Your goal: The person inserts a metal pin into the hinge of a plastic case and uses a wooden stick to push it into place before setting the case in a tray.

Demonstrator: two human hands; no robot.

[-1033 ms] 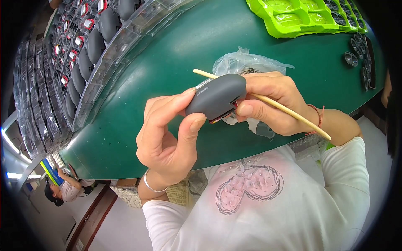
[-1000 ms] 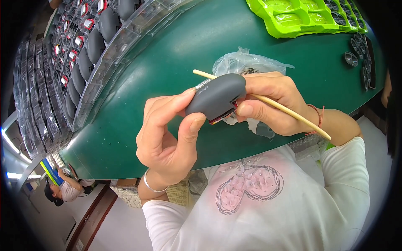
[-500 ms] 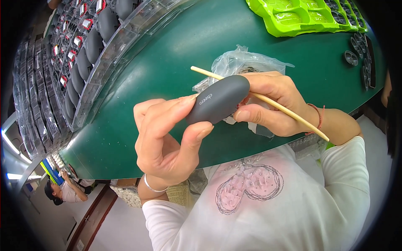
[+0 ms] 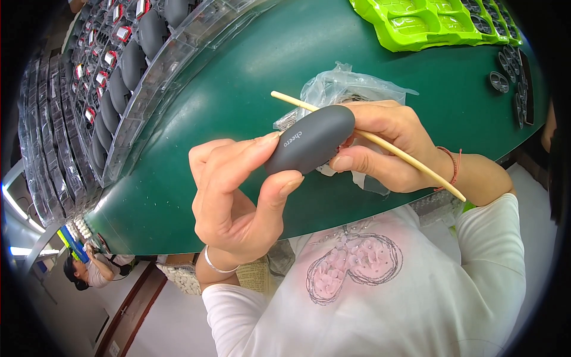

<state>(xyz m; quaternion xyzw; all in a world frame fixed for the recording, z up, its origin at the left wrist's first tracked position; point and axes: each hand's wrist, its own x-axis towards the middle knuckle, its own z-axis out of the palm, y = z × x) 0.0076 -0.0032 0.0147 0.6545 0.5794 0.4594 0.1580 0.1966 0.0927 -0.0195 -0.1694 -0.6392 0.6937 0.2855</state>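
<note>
The left hand (image 4: pixel 235 199) pinches the near end of a smooth, matte grey pebble-shaped case (image 4: pixel 310 140) between thumb and fingers, while the right hand (image 4: pixel 386 146) grips its far end and also clasps a thin pale wooden stick (image 4: pixel 410 163) that runs slantwise behind the case. The case is held in the air over a dark green counter (image 4: pixel 238 95), just in front of a crumpled clear plastic bag (image 4: pixel 348 86). Far left stand clear ribbed trays (image 4: pixel 119 83) of more grey cases; far right lies a glossy lime-green moulded tray (image 4: pixel 428 21).
</note>
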